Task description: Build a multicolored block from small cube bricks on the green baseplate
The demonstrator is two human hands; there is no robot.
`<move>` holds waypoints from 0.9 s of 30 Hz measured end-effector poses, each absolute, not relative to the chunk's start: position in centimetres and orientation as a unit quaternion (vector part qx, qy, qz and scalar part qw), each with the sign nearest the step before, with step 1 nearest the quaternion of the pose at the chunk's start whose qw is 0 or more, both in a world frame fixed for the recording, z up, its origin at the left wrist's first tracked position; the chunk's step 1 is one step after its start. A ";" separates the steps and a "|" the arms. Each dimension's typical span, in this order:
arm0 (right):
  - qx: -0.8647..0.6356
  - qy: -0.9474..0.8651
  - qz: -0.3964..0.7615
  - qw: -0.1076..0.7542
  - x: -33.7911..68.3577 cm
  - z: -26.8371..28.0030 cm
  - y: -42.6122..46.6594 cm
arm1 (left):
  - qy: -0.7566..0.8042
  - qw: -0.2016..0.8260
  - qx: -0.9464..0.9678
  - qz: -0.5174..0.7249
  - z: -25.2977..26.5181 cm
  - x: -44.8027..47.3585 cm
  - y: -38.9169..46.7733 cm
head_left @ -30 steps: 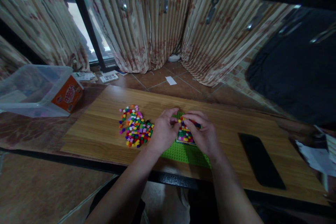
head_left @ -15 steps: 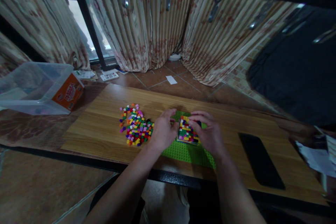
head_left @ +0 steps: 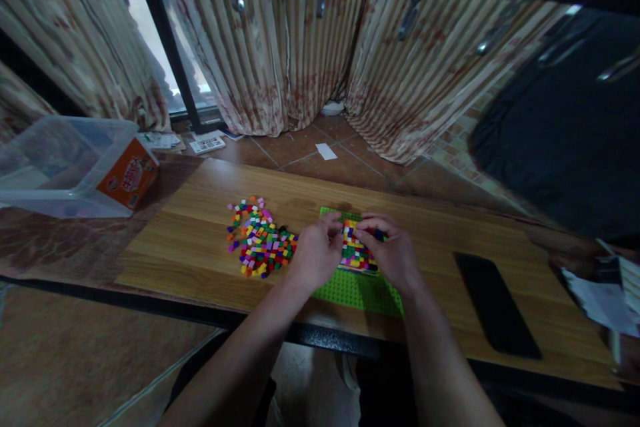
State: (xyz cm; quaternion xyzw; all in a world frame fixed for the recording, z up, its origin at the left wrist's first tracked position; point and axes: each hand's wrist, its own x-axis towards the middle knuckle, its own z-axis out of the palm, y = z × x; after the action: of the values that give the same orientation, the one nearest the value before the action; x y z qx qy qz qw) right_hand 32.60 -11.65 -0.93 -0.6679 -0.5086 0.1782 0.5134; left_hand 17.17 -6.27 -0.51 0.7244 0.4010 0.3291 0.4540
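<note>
A green studded baseplate (head_left: 350, 290) lies on the wooden tabletop with a low block of multicoloured toy bricks (head_left: 356, 257) on it. Along the block's left side, my left hand (head_left: 317, 250) has its thumb and fingers curled together, and what lies between them is hidden. My right hand (head_left: 393, 250) reaches over the block's right part, thumb and index finger pinched close above the bricks. Anything in that pinch is too small to make out. Left of my left hand is a spread pile of loose small bricks (head_left: 263, 243) in many colours.
A black flat slab, like a phone (head_left: 497, 307), lies on the board (head_left: 430, 267) at right. At far left stands a clear plastic bin (head_left: 75, 173) with an orange label. Papers (head_left: 600, 297) sit at the right edge. Striped curtains (head_left: 290, 47) hang behind.
My left hand has shifted slightly right, closer to the brick block, its thumb and fingers drawn nearer together. My right hand has moved slightly left. The baseplate's far-left corner now shows.
</note>
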 end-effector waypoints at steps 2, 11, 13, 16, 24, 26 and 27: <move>-0.671 -0.494 0.196 0.517 32.5 -0.8 -11.6 | 0.401 0.453 0.725 0.330 -0.4 17.2 -6.3; -0.682 -0.429 0.271 0.526 32.3 -0.7 -11.3 | 0.395 0.448 0.730 0.334 -0.4 17.2 -6.5; -0.677 -0.422 0.277 0.535 32.2 -0.8 -11.3 | 0.392 0.446 0.732 0.335 -0.5 17.2 -6.6; -0.674 -0.414 0.290 0.539 32.3 -1.0 -11.3 | 0.391 0.444 0.735 0.330 -0.3 17.2 -6.7; -0.673 -0.427 0.273 0.539 32.8 -1.3 -11.7 | 0.449 0.326 0.789 0.265 0.7 12.6 -2.8; -0.681 -0.428 0.243 0.542 32.9 -1.2 -11.8 | 0.473 0.285 0.798 0.243 0.6 10.8 -1.5; -0.686 -0.425 0.232 0.544 33.0 -1.1 -11.8 | 0.472 0.272 0.806 0.230 0.5 10.0 -1.0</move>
State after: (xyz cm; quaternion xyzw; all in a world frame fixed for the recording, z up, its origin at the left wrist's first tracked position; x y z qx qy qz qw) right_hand 33.00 -11.79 -1.11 -0.6859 -0.4245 0.2320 0.5436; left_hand 9.96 -0.99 0.55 0.8063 0.4721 0.2303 0.2719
